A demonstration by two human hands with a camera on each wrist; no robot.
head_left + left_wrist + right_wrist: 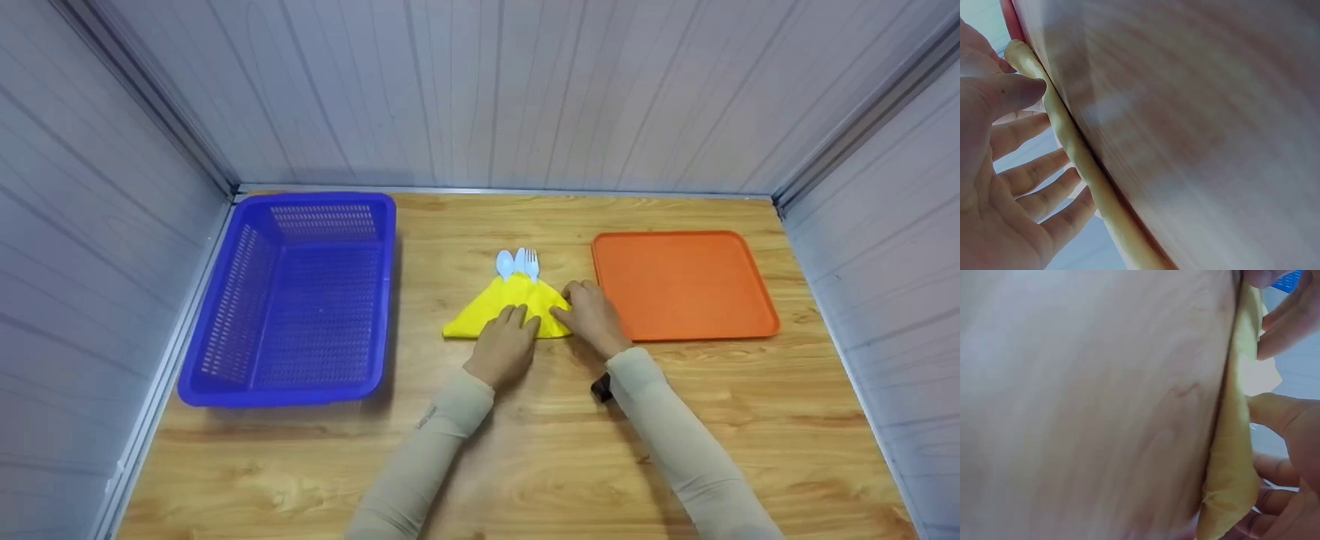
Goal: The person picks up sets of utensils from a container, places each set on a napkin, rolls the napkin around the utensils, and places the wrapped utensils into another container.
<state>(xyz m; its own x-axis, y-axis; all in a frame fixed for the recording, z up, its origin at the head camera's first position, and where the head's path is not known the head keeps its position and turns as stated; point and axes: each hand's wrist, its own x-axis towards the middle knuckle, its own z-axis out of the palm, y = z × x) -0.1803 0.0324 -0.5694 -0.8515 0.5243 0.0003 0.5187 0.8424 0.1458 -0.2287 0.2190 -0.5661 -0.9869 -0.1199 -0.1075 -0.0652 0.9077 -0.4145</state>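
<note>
A yellow napkin [480,309], folded into a triangle, lies on the table with its straight edge toward me. From its top point stick out the ends of a white spoon [505,264], a knife [520,259] and a fork [532,264], side by side; their handles are hidden in the cloth. My left hand [504,351] rests on the napkin's middle with fingers extended, and the left wrist view has its fingers [1033,174] along the thick folded edge. My right hand [597,318] pinches the napkin's right corner between thumb and fingers; the right wrist view has this yellow edge [1233,450] close up.
A blue perforated basket [386,300] stands on the left. To the right, just beyond my right hand, lies an orange tray [682,285]. Pale panel walls [495,90] enclose the wooden table [525,465] at the back and both sides.
</note>
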